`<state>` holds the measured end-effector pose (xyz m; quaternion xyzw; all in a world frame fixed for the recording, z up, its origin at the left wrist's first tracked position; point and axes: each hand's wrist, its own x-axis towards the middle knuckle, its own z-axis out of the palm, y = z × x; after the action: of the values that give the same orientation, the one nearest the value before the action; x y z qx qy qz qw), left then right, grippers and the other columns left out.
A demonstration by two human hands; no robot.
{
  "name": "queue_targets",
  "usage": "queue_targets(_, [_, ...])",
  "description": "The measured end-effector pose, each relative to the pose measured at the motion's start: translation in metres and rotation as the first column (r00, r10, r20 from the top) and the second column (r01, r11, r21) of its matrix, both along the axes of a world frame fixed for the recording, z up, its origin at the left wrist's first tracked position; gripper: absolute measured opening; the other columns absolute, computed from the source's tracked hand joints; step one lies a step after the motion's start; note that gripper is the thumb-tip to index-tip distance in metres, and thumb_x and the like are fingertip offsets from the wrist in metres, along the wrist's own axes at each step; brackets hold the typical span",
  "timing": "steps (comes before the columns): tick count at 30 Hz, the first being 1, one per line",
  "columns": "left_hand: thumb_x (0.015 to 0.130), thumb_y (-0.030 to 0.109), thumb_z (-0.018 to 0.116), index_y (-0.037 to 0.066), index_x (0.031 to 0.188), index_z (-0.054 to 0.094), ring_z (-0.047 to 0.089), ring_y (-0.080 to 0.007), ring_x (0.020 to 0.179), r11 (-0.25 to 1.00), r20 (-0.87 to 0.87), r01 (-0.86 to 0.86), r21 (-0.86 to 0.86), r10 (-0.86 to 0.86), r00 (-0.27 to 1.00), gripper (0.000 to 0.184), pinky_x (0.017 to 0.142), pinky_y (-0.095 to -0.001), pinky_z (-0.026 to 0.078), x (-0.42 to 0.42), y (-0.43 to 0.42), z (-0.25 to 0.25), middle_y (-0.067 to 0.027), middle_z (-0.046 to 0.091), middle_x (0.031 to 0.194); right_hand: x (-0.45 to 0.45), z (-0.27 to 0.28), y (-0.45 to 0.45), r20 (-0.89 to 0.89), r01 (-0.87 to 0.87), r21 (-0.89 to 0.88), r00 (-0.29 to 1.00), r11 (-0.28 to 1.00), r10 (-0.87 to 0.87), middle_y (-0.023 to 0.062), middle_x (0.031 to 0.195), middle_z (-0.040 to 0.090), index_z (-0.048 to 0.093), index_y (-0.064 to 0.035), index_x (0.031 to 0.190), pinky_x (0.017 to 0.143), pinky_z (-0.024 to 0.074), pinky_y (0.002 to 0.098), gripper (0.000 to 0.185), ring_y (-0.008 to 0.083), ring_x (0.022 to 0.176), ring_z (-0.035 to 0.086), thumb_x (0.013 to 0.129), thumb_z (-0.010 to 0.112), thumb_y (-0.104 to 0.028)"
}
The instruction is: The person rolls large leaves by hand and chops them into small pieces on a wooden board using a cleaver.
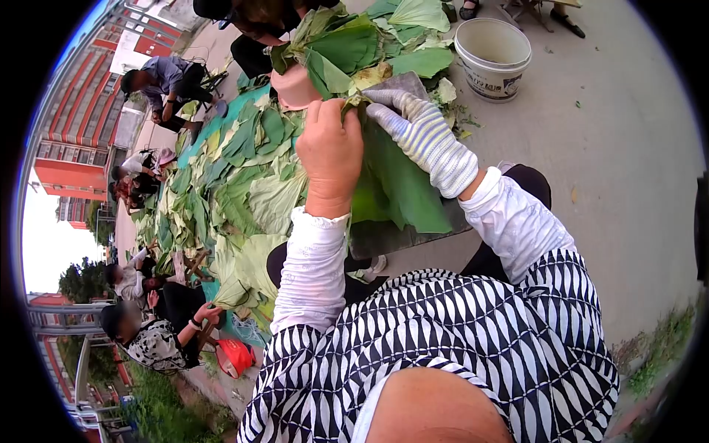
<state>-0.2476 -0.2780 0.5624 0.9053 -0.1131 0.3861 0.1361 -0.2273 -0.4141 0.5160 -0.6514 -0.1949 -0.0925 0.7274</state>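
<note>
My left hand (330,151), bare, is closed in a pinch on the gathered end of a large green lotus leaf (405,186). A striped knit glove covers my right hand (427,136), whose fingers close on the same gathered end from the other side. From my hands the leaf hangs down in folds, over a dark flat board (402,247) at my knees. My fingers hide part of the gathered end. Just beyond my left hand stands a pink basin (295,87), partly covered by leaves.
Many flattened leaves (255,192) spread over a teal sheet (235,118) ahead and to the left. A white bucket (493,59) stands on the concrete at the upper right. Several people sit around the leaves, one handling them beyond the basin. A red bag (235,357) lies lower left.
</note>
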Motion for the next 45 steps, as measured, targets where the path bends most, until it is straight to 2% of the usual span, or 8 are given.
queue_targets(9, [0.077,0.005,0.063,-0.002,0.103,0.061,0.058,-0.0262,0.072,0.917,-0.129,0.2,-0.345,-0.257,0.958,0.027,0.067,-0.0362,0.047,0.004,-0.002,-0.015,-0.0127,0.058,0.083,-0.004,-0.004,-0.004,0.007,-0.057,0.066,0.998,0.996,0.056,0.0113,0.116,0.063,0.054,-0.0035,0.127,0.089,0.0452,0.0278,0.039,0.0158,0.104,0.058,0.092,0.058,-0.02])
queue_targets(12, [0.084,0.004,0.062,-0.004,0.11,0.058,0.06,-0.0133,0.073,0.525,-0.177,0.179,-0.832,-0.558,0.811,0.028,0.066,-0.0261,0.049,-0.001,0.001,-0.011,-0.0075,0.061,0.093,0.002,-0.002,-0.01,0.042,-0.172,0.13,0.985,0.976,0.168,0.0117,0.117,0.062,0.053,-0.0022,0.128,0.089,0.0452,0.028,0.044,0.0163,0.105,0.058,0.09,0.061,-0.022])
queue_targets(16, [0.086,0.004,0.062,-0.005,0.113,0.056,0.059,-0.0105,0.072,0.46,-0.185,0.139,-0.877,-0.59,0.786,0.03,0.063,-0.022,0.049,-0.005,0.002,-0.001,-0.0066,0.062,0.094,0.002,-0.005,-0.005,0.083,-0.188,0.109,0.98,0.976,0.179,0.0123,0.116,0.062,0.053,-0.0007,0.126,0.089,0.0457,0.0286,0.043,0.0169,0.105,0.058,0.089,0.062,-0.022])
queue_targets(19, [0.083,0.007,0.066,-0.003,0.113,0.059,0.058,-0.0112,0.073,0.684,-0.42,-0.001,-0.729,-0.446,0.79,0.032,0.064,-0.0232,0.048,0.0,0.008,0.005,-0.0061,0.062,0.088,-0.002,-0.001,-0.01,0.047,-0.145,0.065,0.989,0.987,0.142,0.0126,0.112,0.063,0.054,0.0004,0.123,0.088,0.0465,0.0295,0.041,0.0176,0.103,0.059,0.089,0.062,-0.02])
queue_targets(21, [0.081,0.011,0.07,-0.001,0.108,0.062,0.057,-0.0109,0.074,0.894,-0.181,0.331,-0.301,-0.395,0.901,0.031,0.065,-0.0246,0.046,0.009,0.016,0.001,-0.005,0.062,0.082,-0.001,0.004,-0.016,0.126,-0.177,0.058,0.977,0.982,0.169,0.0124,0.11,0.064,0.055,0.0002,0.123,0.088,0.0468,0.0294,0.039,0.0182,0.102,0.06,0.089,0.062,-0.019])
queue_targets(24, [0.078,0.016,0.073,-0.001,0.104,0.064,0.056,-0.0135,0.072,0.726,-0.315,0.344,-0.595,-0.605,0.731,0.032,0.065,-0.0271,0.045,0.012,0.018,0.005,-0.0054,0.061,0.081,0.004,0.0,-0.018,0.208,-0.126,0.02,0.971,0.992,0.119,0.0122,0.109,0.064,0.056,-0.0006,0.122,0.088,0.0468,0.0294,0.037,0.0188,0.101,0.06,0.09,0.06,-0.019])
queue_targets(34, [0.081,0.015,0.071,-0.004,0.103,0.062,0.054,-0.0095,0.071,0.734,-0.214,0.383,-0.56,-0.575,0.789,0.03,0.065,-0.0245,0.046,0.028,0.024,0.019,-0.0037,0.061,0.08,0.014,0.005,-0.028,-0.064,-0.238,-0.089,0.97,0.967,0.233,0.0092,0.108,0.065,0.056,-0.003,0.124,0.086,0.0464,0.0286,0.048,0.0146,0.095,0.059,0.084,0.069,-0.027])
queue_targets(45, [0.079,0.014,0.065,0.002,0.093,0.058,0.058,-0.0352,0.072,0.976,0.076,0.211,-0.057,-0.206,0.975,0.019,0.062,-0.0421,0.047,0.029,0.008,0.0,-0.0155,0.059,0.081,-0.003,-0.002,-0.008,0.301,0.183,-0.184,0.946,0.966,-0.122,0.0169,0.097,0.065,0.064,0.0,0.106,0.079,0.0495,0.0347,0.032,0.0299,0.089,0.063,0.084,0.067,-0.023])
